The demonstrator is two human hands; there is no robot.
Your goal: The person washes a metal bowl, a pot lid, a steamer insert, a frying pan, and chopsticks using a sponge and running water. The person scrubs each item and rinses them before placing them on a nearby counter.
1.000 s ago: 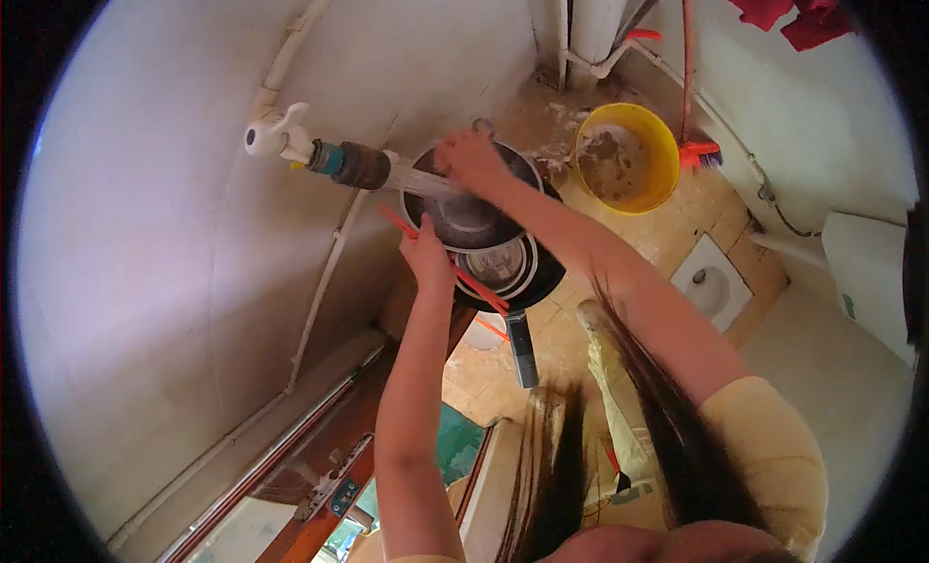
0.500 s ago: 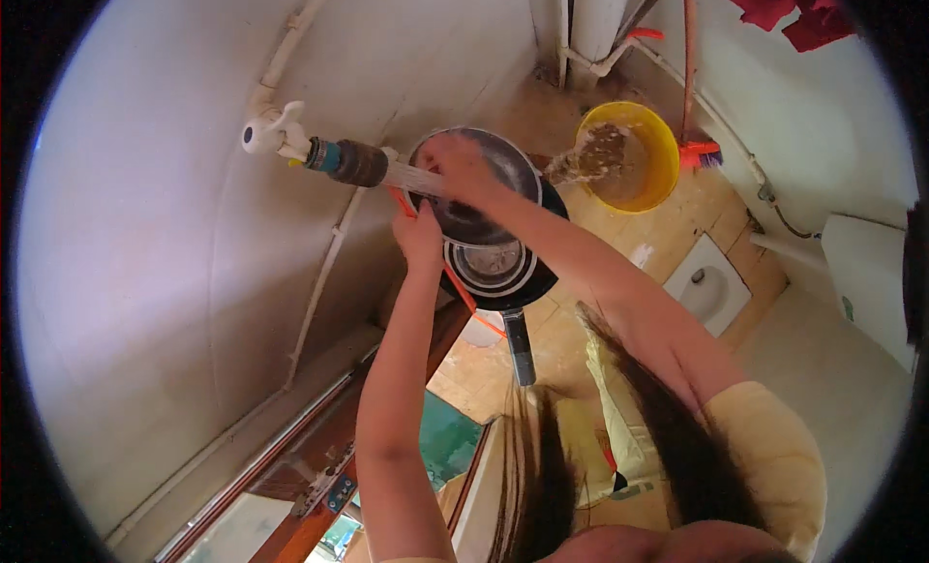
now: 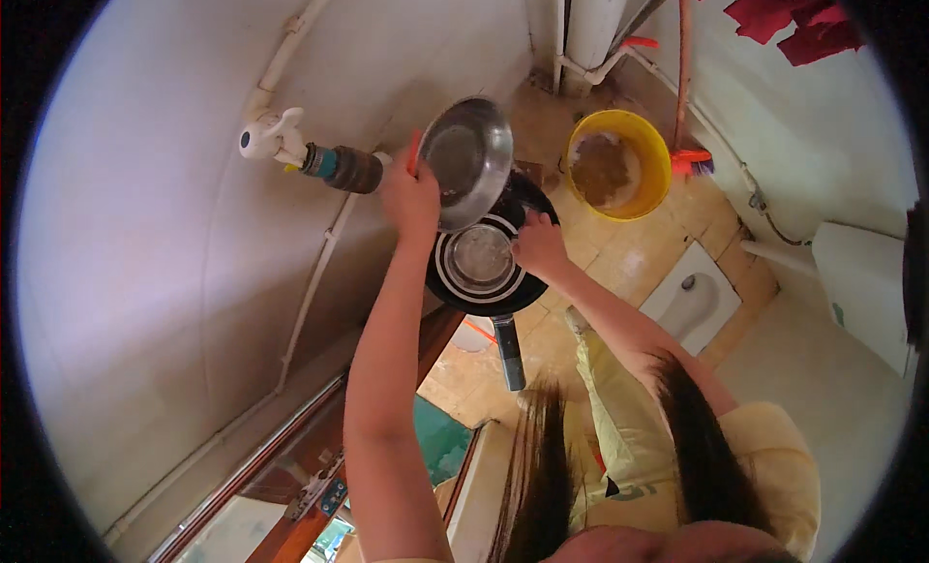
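My left hand grips a shiny metal basin by its left rim, holding it tilted; an orange strip shows by my fingers. Below it is a black frying pan with a dark handle pointing toward me. Nested rims surround a small metal bowl in the pan. My right hand has its fingers curled at the bowl's right edge, fingertips partly hidden. What supports the pan is hidden.
A white tap with a dark hose end juts from the left wall. Beyond the pan stands a yellow bucket of murky water, beside an orange broom. A squat toilet lies at the right.
Water no longer runs from the tap or splashes into the bucket. My right hand has left the basin's inside and come down to the bowl. The basin has been lifted and tilted.
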